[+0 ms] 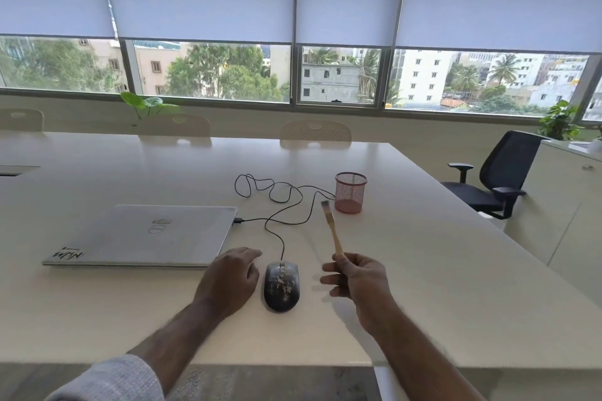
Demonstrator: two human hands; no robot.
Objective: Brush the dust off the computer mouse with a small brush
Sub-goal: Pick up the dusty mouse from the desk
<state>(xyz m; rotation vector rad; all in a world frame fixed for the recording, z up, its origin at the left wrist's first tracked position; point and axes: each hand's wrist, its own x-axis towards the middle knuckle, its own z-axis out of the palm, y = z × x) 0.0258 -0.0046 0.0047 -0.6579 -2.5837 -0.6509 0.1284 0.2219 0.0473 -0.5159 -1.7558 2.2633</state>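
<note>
A dark computer mouse (pixel 281 286) speckled with pale dust lies on the white table (pixel 423 270), its black cable (pixel 277 205) looping back to a closed silver laptop (pixel 146 234). My left hand (pixel 229 278) rests palm-down on the table just left of the mouse, fingers slightly spread, holding nothing. My right hand (pixel 356 280) hovers to the right of the mouse and grips the lower end of a small wooden-handled brush (pixel 332 231). The brush points up and away, its bristles in the air above the table.
A pink mesh pen cup (pixel 351 193) stands behind the brush. White chairs (pixel 315 133) line the far side of the table. A black office chair (pixel 495 176) and a white cabinet (pixel 570 205) are at the right. The table's near edge runs just below my forearms.
</note>
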